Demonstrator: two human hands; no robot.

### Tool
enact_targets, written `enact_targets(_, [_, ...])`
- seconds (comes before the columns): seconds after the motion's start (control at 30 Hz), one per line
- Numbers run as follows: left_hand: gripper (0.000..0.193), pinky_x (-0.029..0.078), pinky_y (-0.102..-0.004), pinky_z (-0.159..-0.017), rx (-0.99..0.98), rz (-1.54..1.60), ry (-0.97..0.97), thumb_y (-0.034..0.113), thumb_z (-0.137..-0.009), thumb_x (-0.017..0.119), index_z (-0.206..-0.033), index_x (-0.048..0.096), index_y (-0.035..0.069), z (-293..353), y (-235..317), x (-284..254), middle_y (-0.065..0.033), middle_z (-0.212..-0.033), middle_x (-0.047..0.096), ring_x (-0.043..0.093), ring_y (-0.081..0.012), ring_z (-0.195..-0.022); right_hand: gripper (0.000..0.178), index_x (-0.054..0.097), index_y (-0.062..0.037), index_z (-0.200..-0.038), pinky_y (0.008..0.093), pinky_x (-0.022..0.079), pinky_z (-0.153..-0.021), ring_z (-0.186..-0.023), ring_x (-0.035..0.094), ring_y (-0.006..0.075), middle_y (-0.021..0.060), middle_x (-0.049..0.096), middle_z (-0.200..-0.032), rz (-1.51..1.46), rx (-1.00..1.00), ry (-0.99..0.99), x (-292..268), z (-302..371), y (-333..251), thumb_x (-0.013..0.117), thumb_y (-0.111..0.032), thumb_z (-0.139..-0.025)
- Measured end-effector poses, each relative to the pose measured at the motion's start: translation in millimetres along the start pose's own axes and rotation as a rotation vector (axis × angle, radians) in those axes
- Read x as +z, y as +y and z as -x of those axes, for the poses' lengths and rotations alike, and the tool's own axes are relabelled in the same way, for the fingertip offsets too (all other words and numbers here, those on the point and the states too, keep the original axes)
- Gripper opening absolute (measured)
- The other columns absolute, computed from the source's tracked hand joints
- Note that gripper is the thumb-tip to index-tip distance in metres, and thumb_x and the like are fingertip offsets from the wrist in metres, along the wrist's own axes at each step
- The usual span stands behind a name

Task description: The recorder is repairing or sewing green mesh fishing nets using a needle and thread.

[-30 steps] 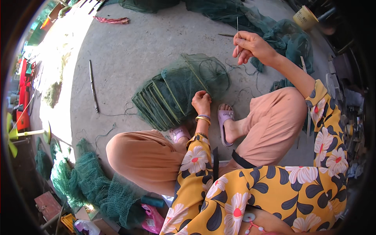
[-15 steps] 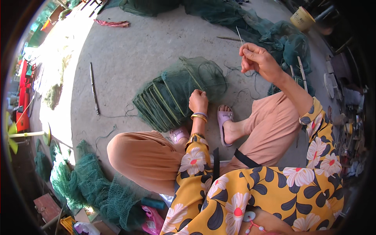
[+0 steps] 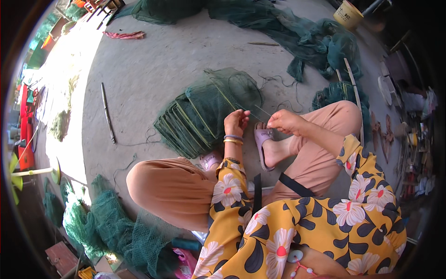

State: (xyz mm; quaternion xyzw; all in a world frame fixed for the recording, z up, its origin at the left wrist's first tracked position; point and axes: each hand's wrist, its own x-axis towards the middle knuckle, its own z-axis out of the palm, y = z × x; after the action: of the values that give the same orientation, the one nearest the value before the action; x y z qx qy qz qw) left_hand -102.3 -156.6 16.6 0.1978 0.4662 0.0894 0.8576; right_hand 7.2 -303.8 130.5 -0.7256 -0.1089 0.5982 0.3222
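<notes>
A folded green net trap point(image 3: 197, 118) with several ribs stacked close lies on the floor before my feet. At its right edge my left hand point(image 3: 236, 124) is closed, fingers curled, apparently pinching the netting; the exact grip is too small to make out. My right hand point(image 3: 287, 122) is just to the right, over the sandalled foot. Between its thumb and fingers it pinches a thin, pale needle point(image 3: 263, 110), whose tip points up and left towards my left hand. Any thread on the needle is too fine to follow.
Dark green netting point(image 3: 320, 39) spreads across the far floor, and more netting point(image 3: 111, 214) is heaped at near left. A dark rod point(image 3: 108, 114) lies left of the trap. A yellow bucket point(image 3: 348, 15) stands far right. Pale sticks point(image 3: 354, 93) lie beside my right knee.
My right hand has come down and left with the needle, from high on the right to close beside my left hand. My left hand stays at the trap's edge, its fingers turned slightly.
</notes>
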Motion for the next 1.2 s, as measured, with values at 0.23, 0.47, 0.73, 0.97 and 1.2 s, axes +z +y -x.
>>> enact_targets(0.23, [0.009, 0.035, -0.0248, -0.043, -0.158, 0.450, -0.132, 0.015, -0.095, 0.047, -0.087, 0.050, 0.010, -5, 0, -4, 0.0002, -0.065, 0.052, 0.043, -0.0127, -0.049, 0.011, 0.058, -0.0046, -0.085, 0.0232, 0.020, -0.034, -0.040, 0.033, 0.0040, -0.0040, 0.043, -0.055, 0.019, -0.025, -0.053, 25, -20, 27, 0.061, -0.015, -0.085])
enact_targets(0.47, [0.010, 0.021, -0.0249, -0.039, -0.182, 0.454, -0.127, 0.017, -0.096, 0.049, -0.087, 0.049, 0.012, -7, 1, 2, 0.0045, -0.056, 0.035, 0.027, -0.0087, -0.043, 0.009, 0.058, -0.0058, -0.090, 0.0208, 0.021, -0.035, -0.040, 0.030, 0.0015, -0.0062, 0.043, -0.055, -0.352, -0.271, 0.174, 33, -53, 20, 0.060, -0.014, -0.088])
enact_targets(0.73, [0.014, 0.021, -0.0231, -0.037, -0.136, 0.348, -0.090, 0.020, -0.093, 0.053, -0.081, 0.051, 0.014, -5, -7, -3, 0.0065, -0.052, 0.032, 0.026, -0.0077, -0.041, 0.007, 0.063, -0.0077, -0.090, 0.0180, 0.023, -0.037, -0.042, 0.034, -0.0007, -0.0086, 0.049, -0.058, -0.626, -0.444, 0.325, 70, -91, 19, 0.065, -0.013, -0.086])
enact_targets(0.97, [0.020, 0.022, -0.0233, -0.036, -0.086, 0.315, -0.087, 0.018, -0.091, 0.055, -0.072, 0.050, 0.014, -5, -8, -7, 0.0064, -0.053, 0.035, 0.030, -0.0077, -0.041, 0.006, 0.064, -0.0061, -0.087, 0.0164, 0.030, -0.044, -0.050, 0.040, 0.0001, -0.0074, 0.051, -0.062, -0.650, -0.560, 0.325, 78, -105, 12, 0.065, -0.011, -0.084])
enact_targets(1.2, [0.006, 0.028, -0.0221, -0.036, 0.533, 0.134, 0.234, 0.008, -0.085, 0.057, -0.080, 0.056, 0.008, 2, -17, -4, 0.0033, -0.057, 0.045, 0.038, -0.0063, -0.043, 0.006, 0.065, -0.0020, -0.081, 0.0214, 0.042, -0.061, -0.069, 0.051, 0.0054, -0.0017, 0.061, -0.075, -0.555, -0.544, 0.321, 86, -114, 5, 0.063, -0.008, -0.081])
